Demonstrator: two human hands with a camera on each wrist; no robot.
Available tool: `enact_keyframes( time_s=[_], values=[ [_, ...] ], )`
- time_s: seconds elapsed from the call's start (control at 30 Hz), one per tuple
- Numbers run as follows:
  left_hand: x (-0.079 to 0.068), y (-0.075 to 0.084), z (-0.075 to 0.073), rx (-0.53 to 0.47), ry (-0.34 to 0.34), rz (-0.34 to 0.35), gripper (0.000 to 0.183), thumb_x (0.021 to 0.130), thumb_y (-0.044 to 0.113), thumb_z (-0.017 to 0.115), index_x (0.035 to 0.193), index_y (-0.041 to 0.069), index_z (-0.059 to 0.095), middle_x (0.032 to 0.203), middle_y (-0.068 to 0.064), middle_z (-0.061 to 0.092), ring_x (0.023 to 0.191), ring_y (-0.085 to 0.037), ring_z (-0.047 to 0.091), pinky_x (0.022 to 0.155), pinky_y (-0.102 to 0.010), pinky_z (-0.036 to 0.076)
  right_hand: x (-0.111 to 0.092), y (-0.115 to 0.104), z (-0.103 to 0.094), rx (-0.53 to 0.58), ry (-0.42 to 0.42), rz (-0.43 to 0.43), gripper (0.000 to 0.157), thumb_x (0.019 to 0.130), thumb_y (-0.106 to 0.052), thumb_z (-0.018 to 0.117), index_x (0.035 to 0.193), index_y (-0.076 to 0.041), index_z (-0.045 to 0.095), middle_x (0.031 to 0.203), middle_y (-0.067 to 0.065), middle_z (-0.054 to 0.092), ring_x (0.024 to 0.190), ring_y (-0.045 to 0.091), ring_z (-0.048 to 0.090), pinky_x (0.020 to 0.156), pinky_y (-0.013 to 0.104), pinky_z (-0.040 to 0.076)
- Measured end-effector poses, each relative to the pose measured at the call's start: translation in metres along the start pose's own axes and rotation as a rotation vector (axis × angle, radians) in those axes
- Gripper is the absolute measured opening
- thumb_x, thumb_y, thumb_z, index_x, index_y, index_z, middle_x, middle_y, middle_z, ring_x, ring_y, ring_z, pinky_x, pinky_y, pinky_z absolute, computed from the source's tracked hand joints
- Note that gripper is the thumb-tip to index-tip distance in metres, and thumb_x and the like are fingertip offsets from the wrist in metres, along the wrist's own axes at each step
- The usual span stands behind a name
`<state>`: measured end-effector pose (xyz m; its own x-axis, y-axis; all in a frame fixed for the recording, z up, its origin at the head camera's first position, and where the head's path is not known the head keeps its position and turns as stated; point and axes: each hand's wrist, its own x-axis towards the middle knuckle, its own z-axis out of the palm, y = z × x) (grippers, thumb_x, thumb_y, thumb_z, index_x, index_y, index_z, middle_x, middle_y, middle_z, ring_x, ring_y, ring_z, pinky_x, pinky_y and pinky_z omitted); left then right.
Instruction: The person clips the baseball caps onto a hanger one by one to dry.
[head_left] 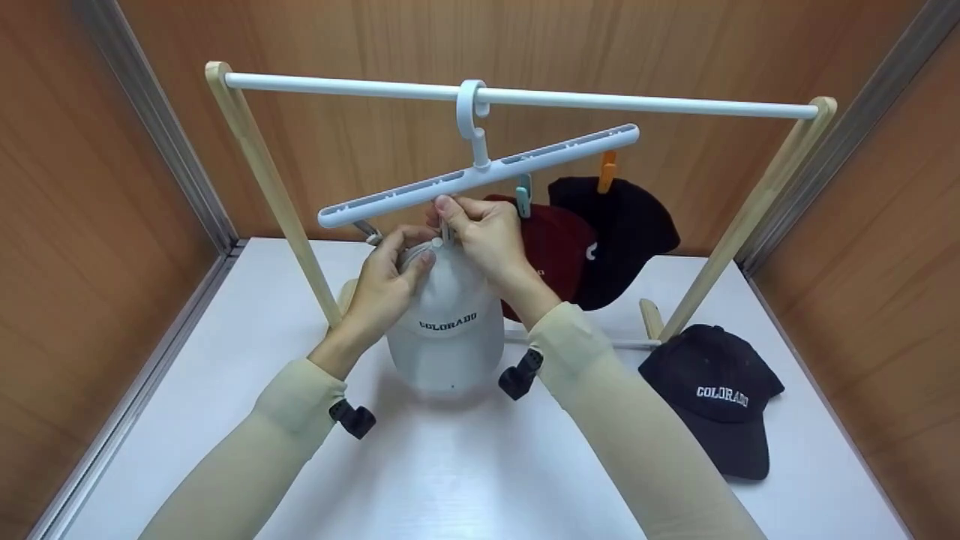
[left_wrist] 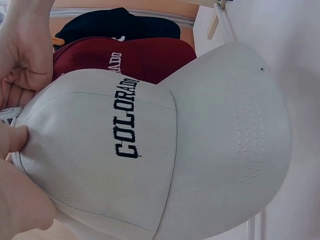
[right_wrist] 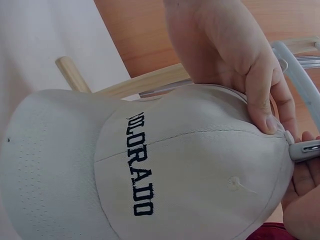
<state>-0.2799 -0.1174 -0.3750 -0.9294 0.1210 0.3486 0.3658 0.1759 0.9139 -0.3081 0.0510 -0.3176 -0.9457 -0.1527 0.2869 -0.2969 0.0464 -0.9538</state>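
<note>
Presently, the flat white counter (head_left: 450,480) carries a drying rack with pale wooden legs and a white rail (head_left: 352,85). On the rail hangs a white plastic bar-shaped hanger (head_left: 476,178), tilted, its right end high. The pale grey fabric cap lettered COLORADO (head_left: 450,352) is positioned below the hanger, crown up, visor lowermost. A black fabric cap (head_left: 622,240) and a dark red fabric cap (head_left: 551,244) hang behind it, to the right; a dark fabric cap with white lettering (head_left: 705,397) rests on the counter. The left hand (head_left: 386,277) has its grip pinching the crown beside the top button; the right hand (head_left: 491,236) has its grip pinching a slim grey plastic clip (right_wrist: 306,150). The step in hand appears to be clipping the pale grey cap to the hanger. The next move likely calls for verifying the clip's bite before releasing the crown. The right wrist view shows the clip meeting the crown's peak, largely obscured in the head view. Both wrist views show visor stitching that the head view does not resolve; only the head view shows the hanger's hook.
</note>
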Motion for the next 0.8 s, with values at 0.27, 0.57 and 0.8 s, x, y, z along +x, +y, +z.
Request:
enact_keyframes(
  time_s=[0.27,0.57,0.8],
  values=[
    [-0.0016,0.0012,0.0012,-0.046,0.018,-0.010,0.028,0.108,0.009,0.061,0.136,0.008,0.058,0.137,-0.003,0.065,0.133,-0.014,0.059,0.118,-0.036,0.042,-0.0011,-0.0010,0.0012,-0.008,0.002,0.010,0.029,0.104,-0.024,0.070,0.122,-0.003,0.079,0.103,0.009,0.082,0.100,0.019,0.079,0.095,0.030,0.060],
    [-0.0037,0.0024,0.0010,-0.067,0.041,-0.018,0.027,0.108,0.009,0.061,0.135,0.007,0.058,0.135,-0.003,0.066,0.129,-0.014,0.061,0.114,-0.037,0.046,-0.0013,-0.0006,0.0028,-0.028,-0.013,-0.005,0.030,0.104,-0.026,0.069,0.121,-0.004,0.080,0.104,0.008,0.082,0.101,0.018,0.079,0.098,0.030,0.058],
    [-0.0045,0.0026,0.0003,-0.105,0.037,-0.032,0.027,0.109,0.008,0.060,0.135,0.007,0.058,0.137,-0.003,0.065,0.129,-0.015,0.060,0.112,-0.036,0.046,-0.0011,0.0010,0.0035,-0.025,-0.026,0.003,0.033,0.105,-0.027,0.068,0.125,-0.002,0.077,0.105,0.008,0.082,0.102,0.018,0.079,0.101,0.030,0.057]
  ],
)
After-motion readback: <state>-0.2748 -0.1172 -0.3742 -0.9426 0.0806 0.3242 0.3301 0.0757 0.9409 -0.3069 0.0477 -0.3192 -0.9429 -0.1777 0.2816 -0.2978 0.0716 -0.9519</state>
